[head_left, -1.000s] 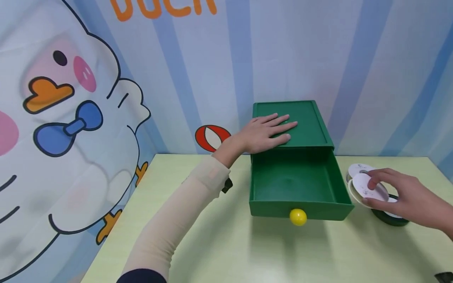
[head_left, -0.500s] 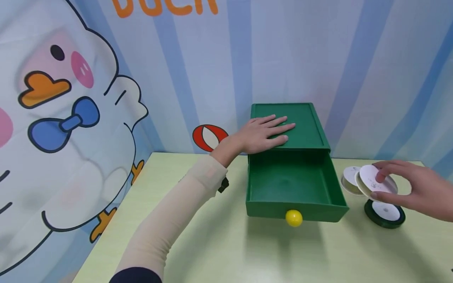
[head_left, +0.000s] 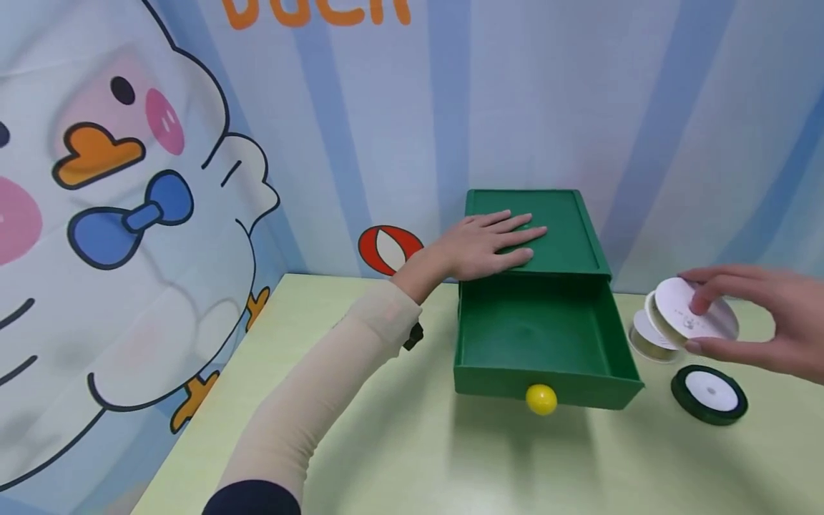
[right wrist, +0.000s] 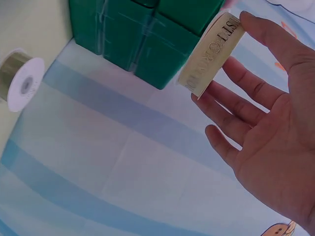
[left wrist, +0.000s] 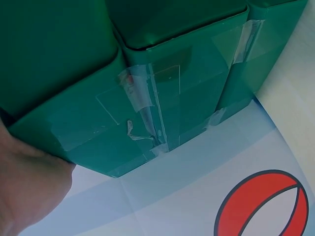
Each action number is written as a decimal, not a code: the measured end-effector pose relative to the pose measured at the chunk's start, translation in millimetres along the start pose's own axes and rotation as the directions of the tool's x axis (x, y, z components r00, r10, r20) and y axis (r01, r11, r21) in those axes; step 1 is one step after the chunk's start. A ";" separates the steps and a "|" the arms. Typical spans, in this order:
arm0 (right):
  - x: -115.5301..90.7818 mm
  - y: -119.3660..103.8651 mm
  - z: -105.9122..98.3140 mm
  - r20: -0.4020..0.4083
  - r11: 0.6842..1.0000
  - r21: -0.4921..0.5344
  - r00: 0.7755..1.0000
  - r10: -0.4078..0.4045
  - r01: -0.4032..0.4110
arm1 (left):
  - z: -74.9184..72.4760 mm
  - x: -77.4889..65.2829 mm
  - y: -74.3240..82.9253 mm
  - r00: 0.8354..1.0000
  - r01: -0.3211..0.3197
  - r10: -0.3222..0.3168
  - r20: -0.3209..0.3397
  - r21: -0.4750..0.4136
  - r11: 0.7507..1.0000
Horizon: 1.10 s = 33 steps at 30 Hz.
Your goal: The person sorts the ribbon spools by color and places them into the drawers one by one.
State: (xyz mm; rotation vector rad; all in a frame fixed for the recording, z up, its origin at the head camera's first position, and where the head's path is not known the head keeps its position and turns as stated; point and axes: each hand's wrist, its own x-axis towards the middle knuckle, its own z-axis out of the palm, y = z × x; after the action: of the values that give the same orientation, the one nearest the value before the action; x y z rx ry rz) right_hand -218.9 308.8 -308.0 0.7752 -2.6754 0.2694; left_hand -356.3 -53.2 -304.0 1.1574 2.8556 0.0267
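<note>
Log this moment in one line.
left hand: resting on green box | right hand: holding cream ribbon spool | drawer: open | table: green spool, gold spool

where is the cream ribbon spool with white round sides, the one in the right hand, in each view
Head: the cream ribbon spool with white round sides is right of centre, in the person's right hand.
Left wrist: not in this picture.
Right wrist: top, right of centre, lettered ribbon showing, at the thumb and fingertips.
Shared landmark: the green plastic drawer box.

Inspected: my head view is bright, soft shadows on the surface (head_left: 644,472) below the drawer (head_left: 489,381); wrist views dimmer.
</note>
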 end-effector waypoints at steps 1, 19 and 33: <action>1.2 -1.8 -2.4 -0.007 1.000 0.002 1.000 -0.011 0.011 | 0.4 0.5 1.1 1.000 -0.001 0.001 0.004 -0.001 1.000; 50.5 -71.0 -47.1 0.255 0.991 -0.065 0.962 -0.101 0.121 | -3.4 -1.7 -2.7 1.000 0.009 -0.009 0.016 0.000 1.000; 94.5 -101.7 -49.6 0.380 0.948 0.046 0.872 -0.307 0.314 | -1.9 0.2 0.6 1.000 0.001 -0.001 0.008 -0.038 0.999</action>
State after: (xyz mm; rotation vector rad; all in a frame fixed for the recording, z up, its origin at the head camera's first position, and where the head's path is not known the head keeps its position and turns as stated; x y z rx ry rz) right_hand -224.7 192.0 -218.2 1.3595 -2.8349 0.0100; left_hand -356.1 -52.6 -302.0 1.1469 2.8358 0.0753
